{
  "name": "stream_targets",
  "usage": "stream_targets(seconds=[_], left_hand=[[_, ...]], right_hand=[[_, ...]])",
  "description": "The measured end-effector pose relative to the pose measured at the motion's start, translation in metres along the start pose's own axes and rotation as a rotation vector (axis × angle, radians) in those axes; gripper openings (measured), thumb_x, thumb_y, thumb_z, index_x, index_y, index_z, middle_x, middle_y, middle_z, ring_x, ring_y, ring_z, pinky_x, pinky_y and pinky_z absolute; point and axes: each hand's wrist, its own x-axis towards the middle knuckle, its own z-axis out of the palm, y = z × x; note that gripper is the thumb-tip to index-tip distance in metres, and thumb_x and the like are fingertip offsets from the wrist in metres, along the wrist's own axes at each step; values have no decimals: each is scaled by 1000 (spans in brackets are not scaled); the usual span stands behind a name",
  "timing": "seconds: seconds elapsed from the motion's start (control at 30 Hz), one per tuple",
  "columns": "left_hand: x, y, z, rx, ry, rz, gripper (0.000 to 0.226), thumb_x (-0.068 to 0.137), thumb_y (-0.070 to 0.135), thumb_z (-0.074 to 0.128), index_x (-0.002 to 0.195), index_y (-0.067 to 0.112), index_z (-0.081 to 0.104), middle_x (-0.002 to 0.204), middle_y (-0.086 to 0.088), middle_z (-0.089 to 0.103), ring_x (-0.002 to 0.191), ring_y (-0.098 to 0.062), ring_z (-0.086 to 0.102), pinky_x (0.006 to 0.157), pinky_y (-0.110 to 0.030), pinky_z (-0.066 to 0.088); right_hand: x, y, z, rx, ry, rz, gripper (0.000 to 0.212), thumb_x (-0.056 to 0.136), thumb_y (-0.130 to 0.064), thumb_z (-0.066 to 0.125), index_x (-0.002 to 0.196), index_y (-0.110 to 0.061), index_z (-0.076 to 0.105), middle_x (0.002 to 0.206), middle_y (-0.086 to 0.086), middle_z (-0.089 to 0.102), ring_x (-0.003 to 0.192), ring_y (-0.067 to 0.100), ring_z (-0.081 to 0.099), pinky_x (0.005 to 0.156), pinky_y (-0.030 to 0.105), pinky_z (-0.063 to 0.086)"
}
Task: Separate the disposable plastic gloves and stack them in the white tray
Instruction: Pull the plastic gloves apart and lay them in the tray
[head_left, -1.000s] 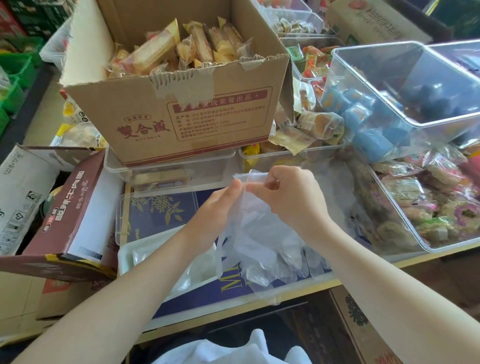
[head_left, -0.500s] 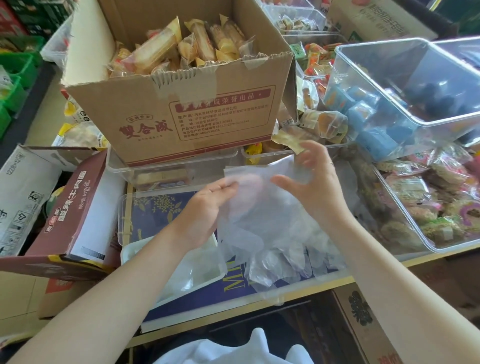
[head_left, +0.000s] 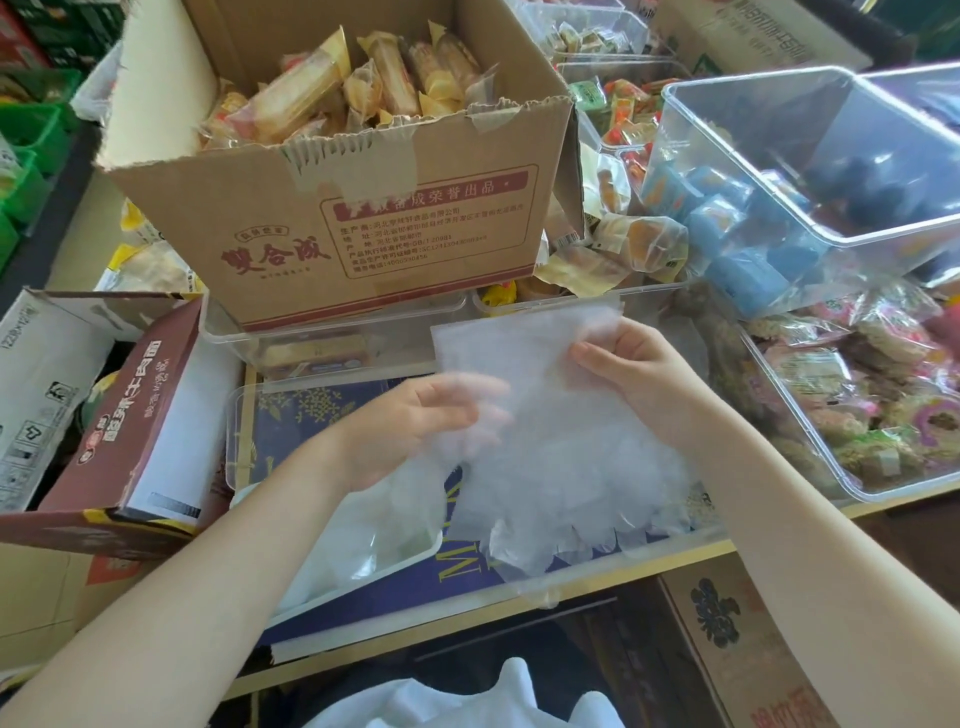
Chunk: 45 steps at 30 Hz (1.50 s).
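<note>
Since the earlier frame the bunch of plastic gloves (head_left: 550, 441) has been spread wider and the right hand (head_left: 631, 371) shifted outward along the cuff edge. The cuff is pinched between the right hand's fingers; the left hand (head_left: 415, 421), fingers loosely apart, is laid against the film's left side. The bunch is held above the desk (head_left: 597, 582), just right of the white tray (head_left: 358, 540). Separation is judged under way; next, one layer should be peeled off and laid in the tray
</note>
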Motion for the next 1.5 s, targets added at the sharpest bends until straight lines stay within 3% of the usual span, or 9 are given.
stream_targets(seconds=[0.13, 0.27, 0.43, 0.53, 0.63, 1.0, 1.2, 1.33, 1.5], left_hand=[[-2, 0, 7, 215, -104, -104, 29, 91, 29, 58, 95, 3, 68, 80, -8, 66, 73, -19, 61, 72, -20, 48], [3, -3, 14, 118, -52, -127, 34, 89, 26, 60, 96, -7, 64, 68, -8, 65, 61, -17, 61, 62, -22, 50], [13, -12, 15, 414, 20, -241, 16, 89, 25, 61, 97, 17, 72, 86, 10, 72, 77, 6, 64, 67, -8, 42], [23, -13, 20, 331, 129, -141, 21, 83, 20, 69, 104, 21, 69, 103, 14, 69, 89, 10, 62, 76, -6, 42], [38, -10, 32, 166, 268, 25, 20, 82, 35, 62, 93, 22, 71, 95, 11, 72, 92, -6, 63, 87, -23, 44], [72, -23, 52, 161, 736, 147, 18, 91, 18, 58, 80, 21, 71, 63, 17, 64, 60, 5, 54, 61, -6, 39], [80, -35, 41, 103, 846, 38, 11, 92, 22, 57, 88, 28, 66, 83, 1, 64, 78, -13, 54, 74, -26, 43], [87, -45, 42, -29, 853, -32, 12, 93, 20, 50, 86, 27, 56, 85, 4, 54, 82, -10, 52, 78, -22, 44], [90, -53, 41, -2, 909, -79, 23, 95, 11, 44, 84, 29, 53, 80, 4, 54, 81, -13, 51, 80, -32, 41]], right_hand=[[0, -10, -8, 86, -48, -42, 29, 69, -29, 67, 89, -10, 60, 74, -4, 71, 67, 7, 66, 67, 19, 54], [4, -8, -16, 53, 4, -43, 5, 87, -11, 56, 91, -11, 59, 72, -6, 70, 65, 7, 64, 65, 22, 52], [1, 12, -19, -277, 222, -141, 22, 94, -8, 52, 84, -26, 57, 68, -8, 63, 56, 1, 53, 57, 16, 43], [-1, 29, -19, -331, 87, -99, 23, 94, -4, 49, 88, -25, 56, 78, 4, 65, 59, 7, 54, 60, 25, 43], [1, 39, -14, -308, 66, -92, 14, 95, -5, 48, 93, -16, 58, 77, -1, 64, 59, 7, 53, 60, 20, 43], [12, 72, -41, -277, 122, 63, 16, 93, -4, 51, 81, -14, 54, 63, 1, 58, 45, 6, 43, 46, 14, 36], [31, 138, -100, -860, 125, 358, 26, 93, -17, 52, 118, -10, 55, 120, 9, 56, 97, 24, 55, 71, 23, 36], [36, 161, -127, -1311, 12, 354, 50, 95, -25, 49, 139, -7, 33, 151, 17, 24, 136, 34, 28, 105, 41, 31], [60, 164, -131, -1188, -170, 390, 48, 97, -24, 44, 137, -1, 34, 147, 21, 31, 134, 34, 31, 105, 38, 30]])
